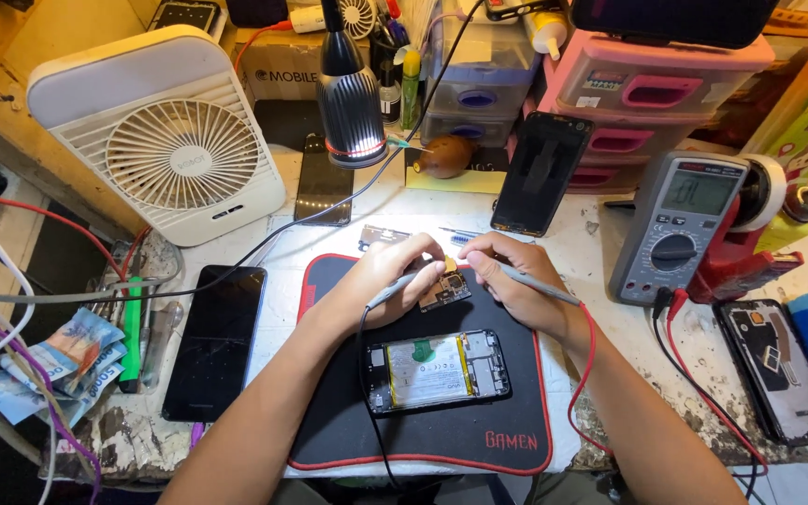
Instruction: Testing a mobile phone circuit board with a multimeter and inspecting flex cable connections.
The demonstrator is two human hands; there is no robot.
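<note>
My left hand grips a grey probe on a black lead. My right hand grips a second grey probe on a red lead. Both tips meet on a small dark circuit board, which lies on a black mat with a red edge. Below the board an opened phone lies flat, its battery showing. The leads run to a grey multimeter at the right, its display lit.
A white fan stands at the back left beside a black lamp. Dark phones lie left, behind and leaning. Pink drawers, an opened phone shell, banknotes and loose cables surround the mat.
</note>
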